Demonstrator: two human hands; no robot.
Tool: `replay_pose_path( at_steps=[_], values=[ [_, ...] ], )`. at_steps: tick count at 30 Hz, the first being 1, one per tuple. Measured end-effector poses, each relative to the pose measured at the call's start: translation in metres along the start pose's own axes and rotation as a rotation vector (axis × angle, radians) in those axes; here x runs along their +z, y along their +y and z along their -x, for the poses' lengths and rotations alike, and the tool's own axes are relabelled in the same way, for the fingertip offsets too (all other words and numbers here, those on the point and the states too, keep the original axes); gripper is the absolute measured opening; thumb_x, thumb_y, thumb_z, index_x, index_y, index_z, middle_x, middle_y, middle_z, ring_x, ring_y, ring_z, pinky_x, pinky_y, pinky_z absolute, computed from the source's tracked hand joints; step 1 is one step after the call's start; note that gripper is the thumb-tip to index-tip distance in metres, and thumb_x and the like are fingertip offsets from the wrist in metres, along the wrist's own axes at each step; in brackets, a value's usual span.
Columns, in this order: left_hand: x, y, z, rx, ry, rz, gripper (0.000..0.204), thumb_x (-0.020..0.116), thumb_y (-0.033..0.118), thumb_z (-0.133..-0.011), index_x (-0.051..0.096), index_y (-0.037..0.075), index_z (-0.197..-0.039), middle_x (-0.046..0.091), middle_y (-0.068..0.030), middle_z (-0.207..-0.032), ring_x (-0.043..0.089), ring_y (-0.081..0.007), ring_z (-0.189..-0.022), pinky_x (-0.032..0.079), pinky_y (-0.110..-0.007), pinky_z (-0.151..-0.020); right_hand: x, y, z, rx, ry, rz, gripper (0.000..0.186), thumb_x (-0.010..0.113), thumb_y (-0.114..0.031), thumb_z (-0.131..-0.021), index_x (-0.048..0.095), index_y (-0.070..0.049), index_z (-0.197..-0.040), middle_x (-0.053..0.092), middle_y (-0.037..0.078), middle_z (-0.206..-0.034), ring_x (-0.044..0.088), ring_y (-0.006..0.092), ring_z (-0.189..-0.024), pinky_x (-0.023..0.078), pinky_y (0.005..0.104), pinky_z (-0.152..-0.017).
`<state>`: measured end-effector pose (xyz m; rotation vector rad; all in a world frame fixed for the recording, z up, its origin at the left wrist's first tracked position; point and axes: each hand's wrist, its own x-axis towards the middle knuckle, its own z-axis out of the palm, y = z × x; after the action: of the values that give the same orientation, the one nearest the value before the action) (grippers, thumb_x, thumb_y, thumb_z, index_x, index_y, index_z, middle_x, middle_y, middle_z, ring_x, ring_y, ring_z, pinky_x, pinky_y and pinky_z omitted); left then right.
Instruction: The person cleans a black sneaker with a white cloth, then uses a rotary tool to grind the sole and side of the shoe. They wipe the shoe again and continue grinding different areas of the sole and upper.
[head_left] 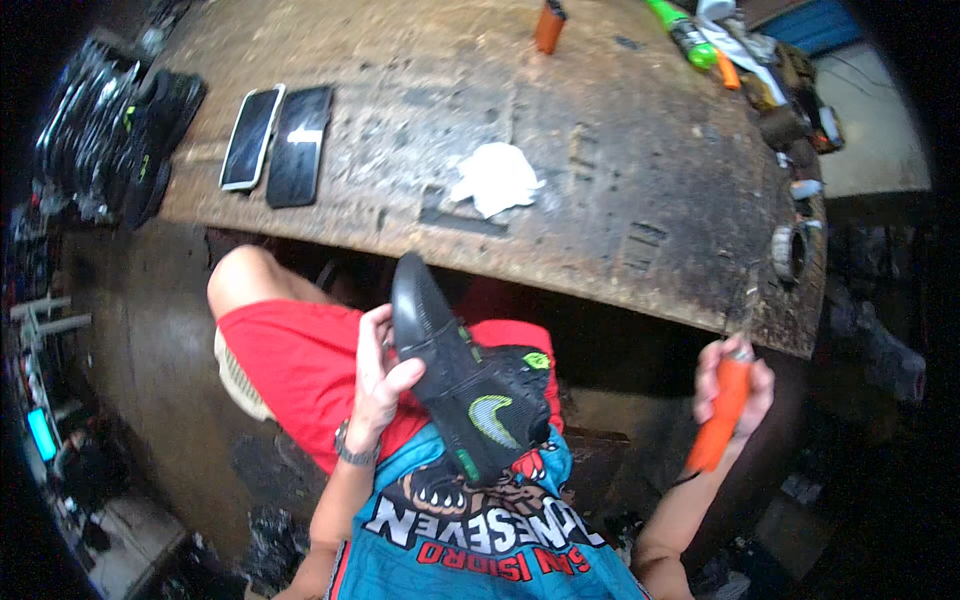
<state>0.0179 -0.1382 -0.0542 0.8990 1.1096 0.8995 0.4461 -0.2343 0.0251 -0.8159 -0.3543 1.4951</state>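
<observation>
My left hand grips a black sneaker by its sole, near the toe. The shoe hangs tilted over my lap, toe toward the bench, with a pale, green-edged mark on its side. In my right hand, off to the right, is an orange-handled tool. It has a metal collar and a thin, blurred shaft pointing to the bench's front edge. A short dark piece, perhaps a cord, shows at the handle's lower end. A crumpled white cloth or tissue lies on the worn wooden bench.
Two phones lie on the bench's left part, beside a stack of black shoes. A small orange object stands at the back. A green bottle and clutter line the far right. A tape roll sits at the right edge.
</observation>
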Motion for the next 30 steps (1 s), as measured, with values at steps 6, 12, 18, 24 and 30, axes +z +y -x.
replay_pose_path(
  at_steps=[6,12,18,24,30],
  values=[
    [0.009,0.003,-0.005,0.074,-0.004,0.092,0.108,0.085,0.040,-0.073,0.023,0.003,-0.154,0.046,-0.0160,-0.141,0.050,-0.0252,-0.129,0.042,-0.040,-0.110,0.100,0.111,0.003,0.231,-0.300,0.836,0.047,0.081,-0.015,-0.084,0.052,-0.004,-0.120,0.069,0.010,-0.093,0.067,0.0168,-0.082,0.055,0.0317,-0.076],
    [0.008,0.004,-0.010,0.066,-0.034,0.125,0.123,0.089,0.041,-0.069,0.017,0.003,-0.161,0.040,-0.0182,-0.151,0.046,-0.0273,-0.137,0.041,-0.041,-0.113,0.146,0.125,-0.012,0.335,-0.342,1.013,0.080,0.074,-0.016,-0.091,0.031,0.002,-0.155,0.067,0.022,-0.101,0.071,0.0348,-0.090,0.054,0.0413,-0.084],
    [0.007,0.005,-0.009,0.032,-0.026,0.140,0.125,0.091,0.038,-0.067,0.017,0.001,-0.161,0.042,-0.0167,-0.151,0.051,-0.0260,-0.132,0.047,-0.039,-0.109,0.154,0.130,-0.022,0.369,-0.389,1.078,0.081,0.070,-0.016,-0.092,0.026,0.006,-0.156,0.060,0.035,-0.130,0.066,0.0441,-0.115,0.053,0.0423,-0.095],
    [0.005,0.005,-0.011,0.038,-0.035,0.122,0.127,0.093,0.040,-0.067,0.016,0.001,-0.161,0.044,-0.0165,-0.149,0.055,-0.0255,-0.128,0.049,-0.038,-0.105,0.155,0.129,-0.022,0.410,-0.394,1.109,0.081,0.070,-0.015,-0.091,0.027,0.009,-0.155,0.058,0.036,-0.134,0.065,0.0461,-0.116,0.053,0.0426,-0.097],
    [0.006,0.004,-0.010,0.038,-0.029,0.134,0.127,0.093,0.039,-0.067,0.016,0.001,-0.161,0.044,-0.0169,-0.148,0.055,-0.0253,-0.128,0.050,-0.037,-0.105,0.154,0.135,-0.021,0.324,-0.376,1.085,0.082,0.069,-0.013,-0.089,0.028,0.010,-0.156,0.067,0.021,-0.089,0.069,0.0315,-0.079,0.053,0.0369,-0.081]
  ],
)
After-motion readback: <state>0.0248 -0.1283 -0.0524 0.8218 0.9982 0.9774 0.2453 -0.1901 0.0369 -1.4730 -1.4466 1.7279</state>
